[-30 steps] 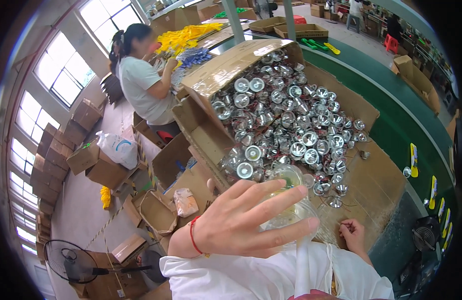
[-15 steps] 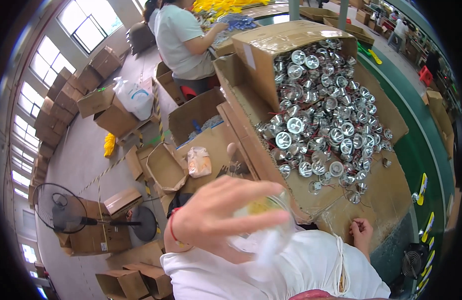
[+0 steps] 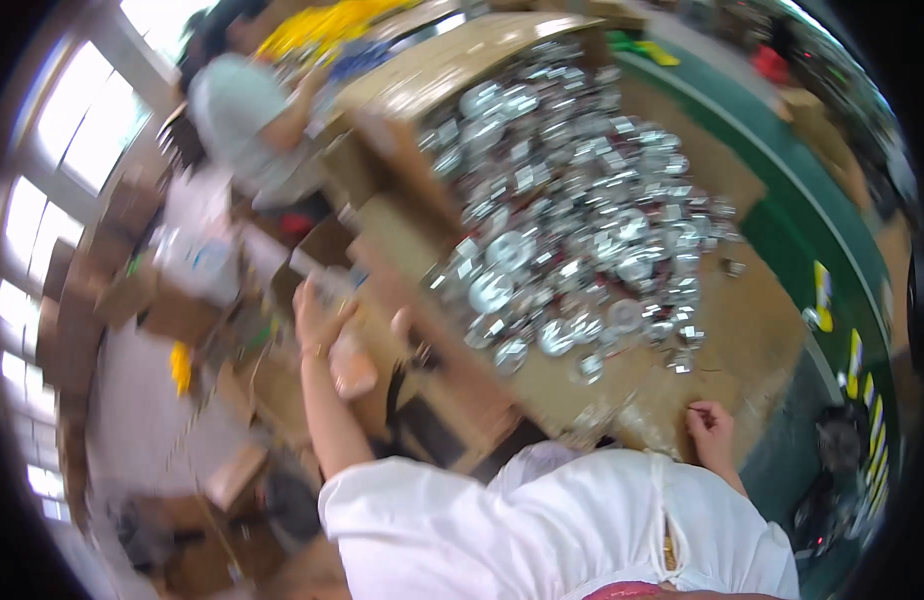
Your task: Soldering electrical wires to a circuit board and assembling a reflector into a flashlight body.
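My left hand [image 3: 320,318] is stretched out to the far left, above the orange-and-white packet [image 3: 353,366]. Thumb and fingers stand apart, and a pale blurred patch beyond them cannot be made out. My right hand [image 3: 711,430] rests on the cardboard surface [image 3: 747,350] at the right, with its fingers curled in and nothing showing in them. Ahead of it lies a large heap of shiny silver lamp reflector cups [image 3: 592,240] with thin red wires. A pale, see-through rounded thing [image 3: 532,466] sits against my white shirt, its kind unclear.
A big tipped carton [image 3: 452,70] stands behind the heap. At the far left a person [image 3: 244,125] works beside yellow pieces [image 3: 332,25]. Cartons and a white plastic bag [image 3: 197,262] stand at the left. A green conveyor belt [image 3: 782,235] curves along the right.
My left hand has swung from in front of my chest, near a clear cup-like thing, outward to the packet. The whole view has turned, and my right hand stays curled on the cardboard.
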Demonstrator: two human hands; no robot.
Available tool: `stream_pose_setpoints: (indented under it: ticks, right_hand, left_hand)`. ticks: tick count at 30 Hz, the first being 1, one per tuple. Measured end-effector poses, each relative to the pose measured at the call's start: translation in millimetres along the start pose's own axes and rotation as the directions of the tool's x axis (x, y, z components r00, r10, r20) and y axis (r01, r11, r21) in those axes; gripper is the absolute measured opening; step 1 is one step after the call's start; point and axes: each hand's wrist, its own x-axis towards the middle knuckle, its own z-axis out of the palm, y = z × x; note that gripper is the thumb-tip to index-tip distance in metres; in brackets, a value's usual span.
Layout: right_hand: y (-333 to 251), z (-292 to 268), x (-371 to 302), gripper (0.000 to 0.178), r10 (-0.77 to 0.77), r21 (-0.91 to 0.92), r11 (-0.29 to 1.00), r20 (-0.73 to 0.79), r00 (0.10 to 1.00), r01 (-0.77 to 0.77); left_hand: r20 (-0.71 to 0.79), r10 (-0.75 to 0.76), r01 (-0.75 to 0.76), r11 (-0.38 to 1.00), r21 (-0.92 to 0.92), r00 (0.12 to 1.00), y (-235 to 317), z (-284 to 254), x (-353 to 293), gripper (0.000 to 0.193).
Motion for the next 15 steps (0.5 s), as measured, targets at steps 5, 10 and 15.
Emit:
stream_pose_setpoints:
  ticks: [5,10,15]
  right_hand:
    - [-2.8,15.9,3.1,0.006,-0.176,-0.05,0.984,-0.065,0.982,0.173]
    - [-13.5,9.8,0.0,0.004,-0.354,-0.197,0.922,-0.074,0.932,0.334]
    - [-18.7,12.9,1.0,0.005,-0.367,-0.276,0.9,-0.063,0.928,0.337]
  left_hand:
    - [-0.037,-0.058,0.061,0.994,0.09,0.998,-77.7,99.6,-37.5,0.078]
    - [0.204,-0.364,0.37,0.929,0.007,0.909,-94.7,82.5,-25.1,0.089]
    - [0.193,-0.215,0.231,0.971,-0.065,0.957,-114.6,90.3,-41.6,0.082]
